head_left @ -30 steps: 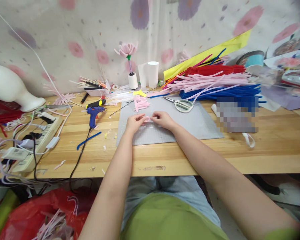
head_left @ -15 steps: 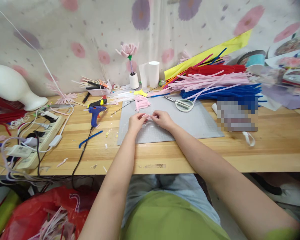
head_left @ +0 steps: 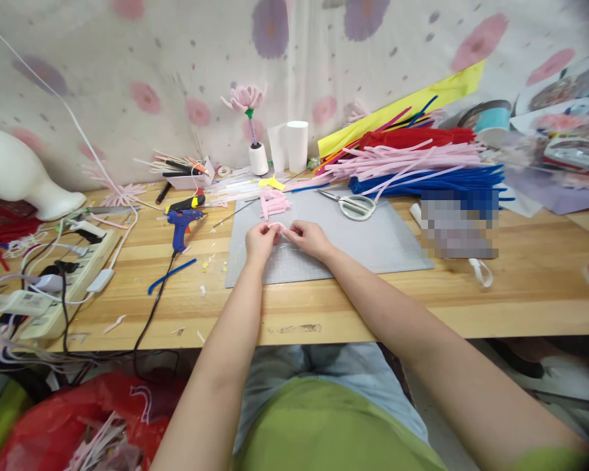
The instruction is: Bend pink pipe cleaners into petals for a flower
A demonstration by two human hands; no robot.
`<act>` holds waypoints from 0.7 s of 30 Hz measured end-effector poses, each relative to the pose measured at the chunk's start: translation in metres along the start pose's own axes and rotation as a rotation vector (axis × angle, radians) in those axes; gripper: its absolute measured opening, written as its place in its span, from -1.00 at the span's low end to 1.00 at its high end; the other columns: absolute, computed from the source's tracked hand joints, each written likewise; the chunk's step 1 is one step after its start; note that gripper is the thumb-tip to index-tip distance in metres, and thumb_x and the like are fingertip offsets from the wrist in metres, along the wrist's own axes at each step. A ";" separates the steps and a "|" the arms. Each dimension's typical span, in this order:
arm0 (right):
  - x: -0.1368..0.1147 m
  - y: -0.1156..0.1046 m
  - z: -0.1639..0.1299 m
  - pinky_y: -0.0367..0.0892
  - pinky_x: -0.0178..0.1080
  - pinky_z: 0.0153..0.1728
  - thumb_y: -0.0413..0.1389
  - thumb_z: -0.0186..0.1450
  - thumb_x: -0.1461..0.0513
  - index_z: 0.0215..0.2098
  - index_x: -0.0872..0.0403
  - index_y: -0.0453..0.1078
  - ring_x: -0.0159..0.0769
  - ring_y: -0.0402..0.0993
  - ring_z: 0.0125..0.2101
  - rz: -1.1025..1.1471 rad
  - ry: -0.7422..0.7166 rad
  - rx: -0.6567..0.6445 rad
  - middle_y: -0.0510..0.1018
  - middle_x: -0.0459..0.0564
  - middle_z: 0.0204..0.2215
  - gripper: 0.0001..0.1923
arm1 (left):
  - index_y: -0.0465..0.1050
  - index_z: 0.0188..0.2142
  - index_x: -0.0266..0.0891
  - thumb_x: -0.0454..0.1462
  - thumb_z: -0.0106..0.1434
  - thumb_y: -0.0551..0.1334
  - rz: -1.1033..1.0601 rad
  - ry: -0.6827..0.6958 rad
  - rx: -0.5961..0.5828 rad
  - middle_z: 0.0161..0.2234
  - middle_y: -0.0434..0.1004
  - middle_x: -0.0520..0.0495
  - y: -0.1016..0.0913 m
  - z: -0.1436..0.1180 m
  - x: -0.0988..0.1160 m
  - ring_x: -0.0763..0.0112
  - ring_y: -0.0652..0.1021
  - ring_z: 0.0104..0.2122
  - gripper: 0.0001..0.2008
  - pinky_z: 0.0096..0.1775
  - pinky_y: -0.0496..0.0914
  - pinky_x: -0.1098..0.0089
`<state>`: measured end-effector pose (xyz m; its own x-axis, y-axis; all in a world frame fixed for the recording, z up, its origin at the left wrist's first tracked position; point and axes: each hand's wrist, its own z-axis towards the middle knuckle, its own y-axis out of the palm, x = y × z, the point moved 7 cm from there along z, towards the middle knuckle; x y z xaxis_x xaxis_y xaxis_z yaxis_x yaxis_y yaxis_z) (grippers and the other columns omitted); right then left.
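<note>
Pink pipe cleaner piece (head_left: pixel 276 227) sits pinched between both my hands above the grey cutting mat (head_left: pixel 383 242), near its front left part. My left hand (head_left: pixel 259 239) grips one end with thumb and fingers closed on it, and my right hand (head_left: pixel 308 237) pinches the other end the same way, so the fingertips of the two hands nearly meet over the piece. Just beyond my hands, at the far edge of the mat, lies a small heap of cut pink pieces (head_left: pixel 275 203). White-handled scissors (head_left: pixel 352 205) rest on the mat to the right of that heap. Left of the mat, on the wooden bench (head_left: pixel 535 294), a blue glue gun (head_left: pixel 181 222) lies with its black cord trailing toward me, and a power strip (head_left: pixel 69 275) sits further left. Long pink, blue and red pipe cleaners (head_left: pixel 422 167) are stacked behind the mat on the right. A pink flower (head_left: pixel 245 98) stands upright in a white spool by the wall.
</note>
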<state>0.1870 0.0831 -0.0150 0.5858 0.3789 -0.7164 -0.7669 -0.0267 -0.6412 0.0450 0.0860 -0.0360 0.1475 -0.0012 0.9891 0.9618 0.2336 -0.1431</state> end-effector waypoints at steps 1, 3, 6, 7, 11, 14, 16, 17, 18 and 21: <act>0.000 0.000 -0.001 -0.01 -0.37 -0.52 -0.04 0.21 -0.06 -0.56 0.11 0.30 -0.46 0.15 -0.58 0.005 0.002 0.004 0.32 -0.14 -0.64 -0.57 | 0.50 -0.37 -0.30 -0.22 0.04 0.21 -0.004 0.011 0.020 -0.51 0.52 -0.02 -0.002 0.000 0.002 0.44 0.53 -0.48 -0.80 -0.46 0.39 0.49; 0.001 0.000 -0.001 -0.02 -0.37 -0.53 -0.09 0.21 -0.11 -0.57 0.11 0.30 -0.46 0.16 -0.58 0.023 0.015 0.002 0.32 -0.14 -0.64 -0.50 | 0.49 -0.36 -0.30 -0.18 0.04 0.21 -0.006 0.040 0.066 -0.50 0.51 -0.02 -0.008 0.000 0.005 0.45 0.53 -0.49 -0.77 -0.48 0.37 0.50; 0.003 0.002 0.003 0.04 -0.37 -0.49 -0.15 0.24 -0.13 -0.54 0.10 0.35 -0.43 0.25 -0.54 0.091 0.057 -0.024 0.37 -0.12 -0.62 -0.46 | 0.47 -0.36 -0.29 -0.14 0.02 0.21 -0.008 0.082 0.126 -0.49 0.50 -0.01 -0.016 0.001 0.009 0.48 0.50 -0.53 -0.73 -0.51 0.35 0.51; 0.005 0.003 0.004 0.05 -0.37 -0.48 -0.18 0.26 -0.12 -0.53 0.09 0.37 -0.43 0.28 -0.53 0.116 0.092 -0.041 0.39 -0.11 -0.61 -0.45 | 0.47 -0.36 -0.29 -0.12 0.02 0.20 -0.007 0.090 0.148 -0.50 0.49 0.00 -0.019 0.002 0.010 0.51 0.48 -0.57 -0.72 -0.51 0.34 0.51; 0.014 0.009 0.011 0.07 -0.36 -0.48 -0.27 0.27 -0.15 -0.55 0.07 0.39 -0.40 0.33 -0.54 0.133 0.262 -0.116 0.43 -0.08 -0.61 -0.37 | 0.45 -0.41 -0.29 -0.10 0.00 0.21 -0.066 0.072 0.240 -0.56 0.44 0.06 -0.025 0.004 0.008 0.61 0.34 -0.68 -0.71 -0.56 0.28 0.52; 0.012 0.012 0.014 0.07 -0.35 -0.47 -0.27 0.27 -0.16 -0.56 0.05 0.41 -0.37 0.35 -0.51 0.075 0.259 -0.179 0.45 -0.08 -0.61 -0.36 | 0.43 -0.43 -0.30 -0.10 -0.04 0.23 -0.132 0.050 0.301 -0.57 0.42 0.08 -0.027 0.005 0.007 0.63 0.32 -0.69 -0.71 -0.57 0.27 0.52; 0.011 0.013 0.014 0.07 -0.35 -0.46 -0.30 0.29 -0.15 -0.54 0.04 0.42 -0.37 0.37 -0.49 0.053 0.255 -0.184 0.48 -0.08 -0.58 -0.35 | 0.42 -0.45 -0.30 -0.10 -0.06 0.24 -0.152 0.054 0.326 -0.57 0.42 0.08 -0.027 0.005 0.009 0.63 0.31 -0.71 -0.71 -0.59 0.26 0.52; 0.010 0.012 0.014 0.07 -0.36 -0.46 -0.31 0.29 -0.15 -0.53 0.04 0.42 -0.37 0.38 -0.47 0.042 0.245 -0.180 0.49 -0.08 -0.57 -0.34 | 0.42 -0.46 -0.31 -0.10 -0.06 0.25 -0.149 0.060 0.327 -0.57 0.42 0.08 -0.026 0.005 0.009 0.63 0.31 -0.71 -0.71 -0.60 0.26 0.52; 0.009 0.011 0.013 0.07 -0.36 -0.46 -0.32 0.30 -0.14 -0.52 0.04 0.43 -0.36 0.39 -0.45 0.032 0.231 -0.177 0.50 -0.08 -0.56 -0.35 | 0.42 -0.46 -0.31 -0.10 -0.07 0.25 -0.141 0.063 0.329 -0.59 0.41 0.08 -0.026 0.006 0.010 0.63 0.31 -0.71 -0.71 -0.61 0.25 0.52; 0.007 0.009 0.012 0.07 -0.35 -0.46 -0.31 0.31 -0.12 -0.48 0.03 0.44 -0.34 0.41 -0.42 0.012 0.205 -0.175 0.52 -0.06 -0.52 -0.36 | 0.43 -0.46 -0.33 -0.10 -0.07 0.25 -0.105 0.071 0.336 -0.61 0.41 0.08 -0.024 0.006 0.012 0.62 0.32 -0.72 -0.70 -0.63 0.22 0.53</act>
<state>0.1809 0.0969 -0.0222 0.6312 0.1831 -0.7537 -0.7277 -0.1965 -0.6572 0.0227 0.0861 -0.0201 0.0784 -0.1069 0.9912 0.8448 0.5350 -0.0091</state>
